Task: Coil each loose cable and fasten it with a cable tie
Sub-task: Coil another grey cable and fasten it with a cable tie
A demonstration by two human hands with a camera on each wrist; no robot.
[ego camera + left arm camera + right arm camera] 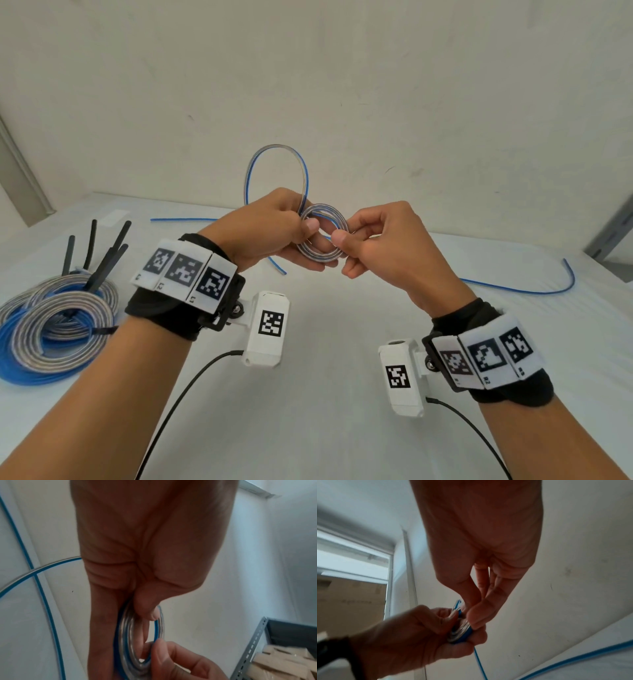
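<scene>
A small coil (pixel 322 233) of clear-and-blue cable is held up above the white table (pixel 325 342), between both hands. My left hand (pixel 274 229) pinches the coil's left side, thumb in front. My right hand (pixel 373 240) pinches its right side with thumb and forefinger. A wider loop (pixel 275 171) of the same cable rises behind the left hand. The loose cable (pixel 534 291) trails off to the right over the table. In the left wrist view the coil (pixel 126 635) sits under my left thumb. The right wrist view shows the coil (pixel 462 631) between both hands.
Several finished cable coils (pixel 54 325) lie at the table's left, with black cable ties (pixel 99 253) sticking up from them. A metal shelf with boxes (pixel 274 654) stands to the right. A plain wall rises behind the table's far edge.
</scene>
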